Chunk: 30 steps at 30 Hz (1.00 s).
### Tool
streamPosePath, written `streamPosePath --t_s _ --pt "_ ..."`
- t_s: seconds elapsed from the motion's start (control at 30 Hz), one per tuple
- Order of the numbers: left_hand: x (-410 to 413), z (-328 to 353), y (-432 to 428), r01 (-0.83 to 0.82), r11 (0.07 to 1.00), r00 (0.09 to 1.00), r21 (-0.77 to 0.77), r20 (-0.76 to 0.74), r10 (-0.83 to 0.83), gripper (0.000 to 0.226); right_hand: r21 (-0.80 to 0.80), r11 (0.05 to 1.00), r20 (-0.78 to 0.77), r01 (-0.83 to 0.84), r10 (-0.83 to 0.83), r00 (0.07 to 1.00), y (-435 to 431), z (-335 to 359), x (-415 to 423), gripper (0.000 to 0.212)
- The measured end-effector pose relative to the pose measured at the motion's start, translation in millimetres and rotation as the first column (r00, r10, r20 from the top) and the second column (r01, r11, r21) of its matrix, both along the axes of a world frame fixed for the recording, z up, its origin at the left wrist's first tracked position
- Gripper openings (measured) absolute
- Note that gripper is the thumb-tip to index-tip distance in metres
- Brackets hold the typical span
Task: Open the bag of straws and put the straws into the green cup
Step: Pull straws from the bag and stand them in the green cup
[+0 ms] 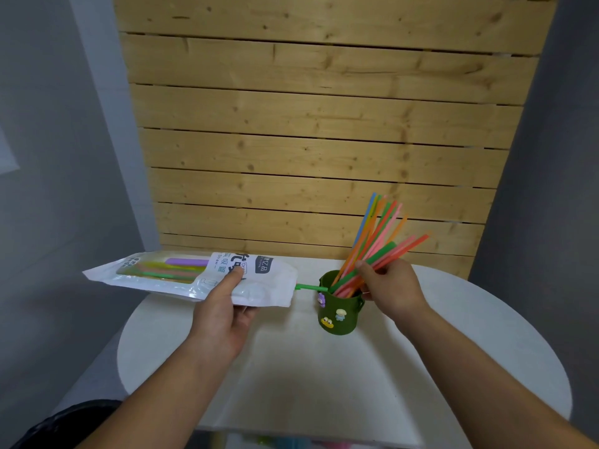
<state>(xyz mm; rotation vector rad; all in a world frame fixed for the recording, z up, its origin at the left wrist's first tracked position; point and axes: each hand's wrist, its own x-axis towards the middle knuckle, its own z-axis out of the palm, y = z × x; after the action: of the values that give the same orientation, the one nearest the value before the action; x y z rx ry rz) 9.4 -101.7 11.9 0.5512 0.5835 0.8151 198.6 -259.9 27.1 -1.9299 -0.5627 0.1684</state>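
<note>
straws crowd the green cup mouth.

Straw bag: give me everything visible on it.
The bag is a white plastic pouch with printed text and a clear window showing purple, green and yellow straws inside. The left hand holds it roughly level above the table, thumb on top, fingers underneath. One green straw pokes out of its right end toward the cup.

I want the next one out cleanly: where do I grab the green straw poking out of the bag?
Pinch the green straw on its bare length between the bag and the green cup, coming from above with the right hand. It lies level, pointing at the cup, so a rightward pull along its axis should probably slide it free.
</note>
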Motion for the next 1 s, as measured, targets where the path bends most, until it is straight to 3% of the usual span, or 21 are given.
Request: streamPosePath --t_s 0.3,0.47,0.6,0.73,0.83,1.0 --pt "-3.5 2.6 -0.9 -0.003 1.0 1.0 0.003 -0.009 0.003 0.037 0.038 0.999 -0.023 0.02 -0.019 1.0 3.9 -6.1 1.4 0.017" --pt "-3.9 4.7 -3.2 0.004 1.0 1.0 0.029 0.002 -0.004 0.037 0.076 0.997 -0.032 0.026 -0.023 0.999 -5.2 -10.3 -2.9 0.032" --pt "-4.1 6.4 -5.3 0.006 0.999 1.0 0.046 0.013 -0.007 0.036 0.014 1.0 -0.056 0.025 -0.024 0.998 -14.6 -4.1 -13.5 0.044" --pt "-4.9 7.9 -5.4 0.012 0.998 1.0 0.067 0.023 -0.014 0.035 -0.172 0.985 -0.213 -0.022 -0.015 0.977 -25.3 7.1 -32.4 0.05" --pt "-6.4 11.9 -6.7 0.013 0.997 0.999 0.074 0.035 -0.016 0.032 -0.271 0.94 -0.436 -0.205 0.07 0.897 -34.5 15.2 -48.8 0.06" --pt "-8.2 17.7 -8.9 0.018 0.995 0.999 0.096 0.048 -0.023 0.033 -0.075 0.946 -0.622 -0.316 0.203 0.756 -26.4 15.2 -71.1 0.054"
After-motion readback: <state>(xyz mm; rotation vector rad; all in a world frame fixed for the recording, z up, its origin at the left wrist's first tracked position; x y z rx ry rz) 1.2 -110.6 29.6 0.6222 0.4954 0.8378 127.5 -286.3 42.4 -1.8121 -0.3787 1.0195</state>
